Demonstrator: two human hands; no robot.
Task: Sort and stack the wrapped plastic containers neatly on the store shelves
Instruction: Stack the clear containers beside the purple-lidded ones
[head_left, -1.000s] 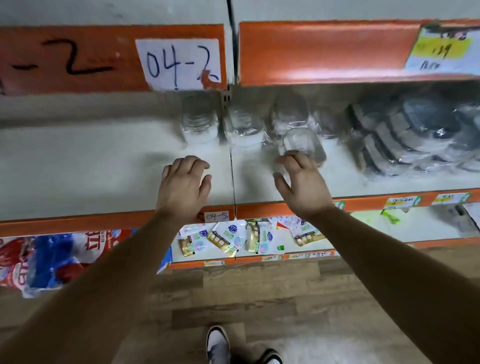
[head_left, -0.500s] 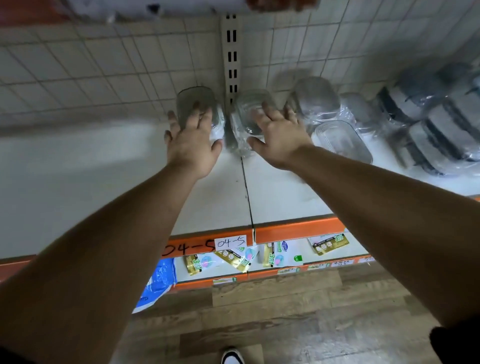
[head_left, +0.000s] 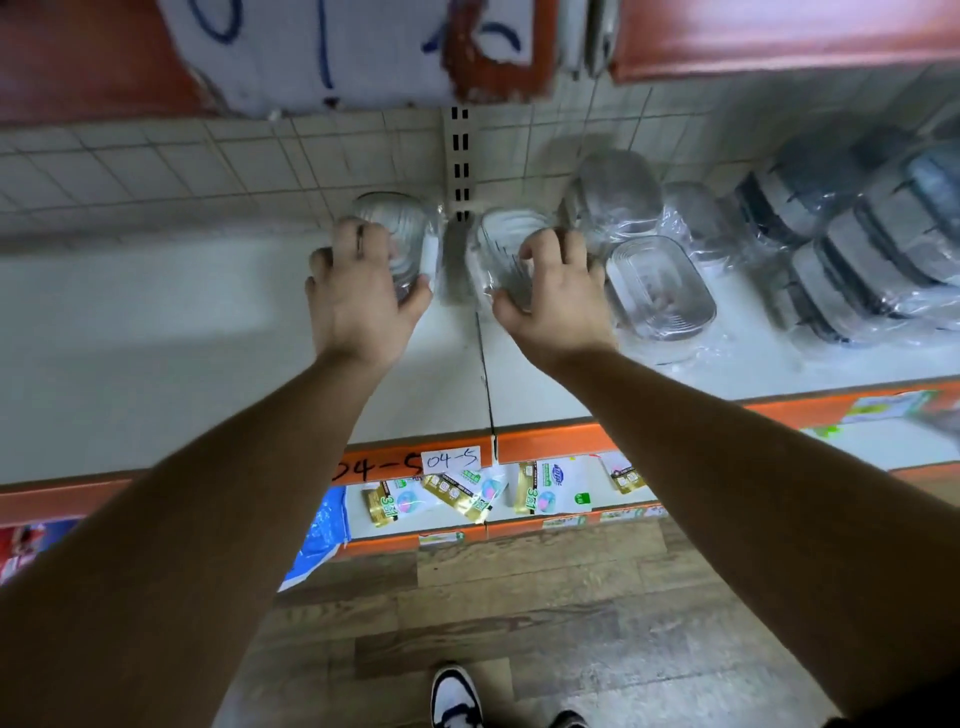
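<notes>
Scanning from the left: white shelf (head_left: 156, 332) with an orange front lip, tiled wall (head_left: 156, 171) behind it, a hand-lettered paper sign (head_left: 332, 52) on the shelf edge above; on the lower tier, near left, a blue bag (head_left: 322, 525) hangs over the lip; left hand (head_left: 363, 301) lies on a wrapped clear tub (head_left: 410, 234) standing far back by the wall, fingers curled over its top, thumb pressed to its right flank, so it grips the tub; slotted upright (head_left: 460, 156) runs up the wall just right of that tub, between the two hands; paper tag reading 04-5 (head_left: 451, 460) sits on the lip below, gold-and-white sachets (head_left: 457, 493) scattered on the tier under it; nearer still, on the wood floor (head_left: 571, 597), a black-and-white shoe (head_left: 456, 696); right hand (head_left: 558, 296) grips a second wrapped tub (head_left: 501, 244) just right of the upright, fingers hooked over its top, thumb against its near left side; the two tubs stand apart, the upright between them; beyond the right hand an on-edge clear pack (head_left: 618, 197) stands near the wall; just right of the hand a flat clear container (head_left: 657, 286) lies in loose wrap; far right, dark-lidded packs (head_left: 857, 239) stacked on edge in film, details blurred
</notes>
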